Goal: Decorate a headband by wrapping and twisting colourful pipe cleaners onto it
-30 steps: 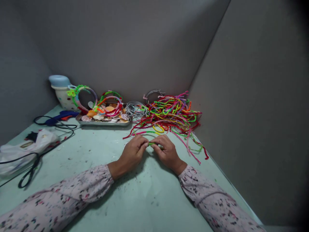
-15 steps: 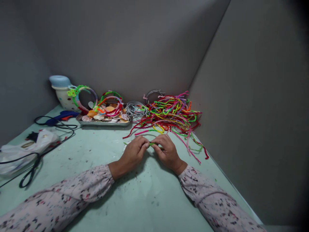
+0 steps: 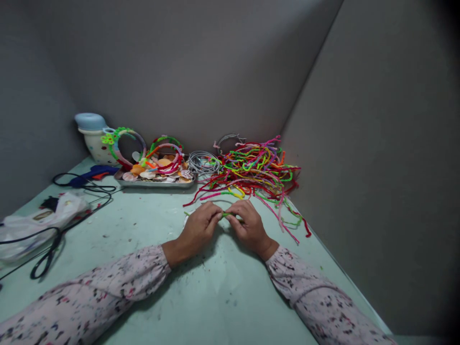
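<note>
Between my two hands is a green pipe cleaner, pinched at both sides, with a short bit of it showing between the fingertips. My left hand is closed on it, and a green end sticks out beyond the knuckles to the left. My right hand grips it with thumb and fingers a little to the right. Just behind the hands, a pink, green and yellow pipe cleaner lies by a thin grey curved band. Fingers hide most of the held piece.
Behind lie a heap of coloured pipe cleaners, coiled grey wire and a metal tray of shells with wrapped headbands on it. To the left are a blue glue gun, black cord, a plastic bag and a lidded container.
Both hands stay almost where they were, still pinching the green pipe cleaner. Slightly more of its green shows between the fingertips. The view has shifted very slightly.
</note>
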Demonstrator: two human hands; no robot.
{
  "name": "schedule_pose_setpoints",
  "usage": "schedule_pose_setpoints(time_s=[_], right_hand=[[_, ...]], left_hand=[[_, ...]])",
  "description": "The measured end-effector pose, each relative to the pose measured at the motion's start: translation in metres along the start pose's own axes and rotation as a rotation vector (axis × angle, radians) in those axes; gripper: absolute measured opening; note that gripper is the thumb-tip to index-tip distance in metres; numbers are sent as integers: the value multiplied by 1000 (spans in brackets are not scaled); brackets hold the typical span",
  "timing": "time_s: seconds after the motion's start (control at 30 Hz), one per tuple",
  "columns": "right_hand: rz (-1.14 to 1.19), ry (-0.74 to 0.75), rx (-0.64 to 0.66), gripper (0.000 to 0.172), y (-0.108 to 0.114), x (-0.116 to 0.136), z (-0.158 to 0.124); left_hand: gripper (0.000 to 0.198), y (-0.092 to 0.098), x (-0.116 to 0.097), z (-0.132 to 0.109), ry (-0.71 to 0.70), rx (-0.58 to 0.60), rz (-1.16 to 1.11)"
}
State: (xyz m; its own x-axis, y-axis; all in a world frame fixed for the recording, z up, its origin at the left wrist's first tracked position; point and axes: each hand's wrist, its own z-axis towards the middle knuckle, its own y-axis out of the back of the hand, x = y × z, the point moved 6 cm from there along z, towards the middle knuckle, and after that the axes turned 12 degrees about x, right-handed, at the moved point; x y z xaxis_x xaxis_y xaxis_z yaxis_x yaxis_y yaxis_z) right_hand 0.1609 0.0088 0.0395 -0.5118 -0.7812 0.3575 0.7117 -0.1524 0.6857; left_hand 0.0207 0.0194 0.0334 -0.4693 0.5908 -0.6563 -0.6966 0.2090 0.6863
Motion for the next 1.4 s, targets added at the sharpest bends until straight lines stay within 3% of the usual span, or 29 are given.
schedule_pose_setpoints(time_s=[0.97, 1.17, 1.4], right_hand=[[-5, 16, 5, 4, -2, 0, -1], [-15, -36, 11, 5, -3, -3, -1], [1, -165, -90, 6, 4, -13, -3]], left_hand=[[23, -5, 5, -1, 36, 24, 48], [15, 0, 2, -1, -13, -59, 2], [17, 18, -1, -8, -5, -329, 71]])
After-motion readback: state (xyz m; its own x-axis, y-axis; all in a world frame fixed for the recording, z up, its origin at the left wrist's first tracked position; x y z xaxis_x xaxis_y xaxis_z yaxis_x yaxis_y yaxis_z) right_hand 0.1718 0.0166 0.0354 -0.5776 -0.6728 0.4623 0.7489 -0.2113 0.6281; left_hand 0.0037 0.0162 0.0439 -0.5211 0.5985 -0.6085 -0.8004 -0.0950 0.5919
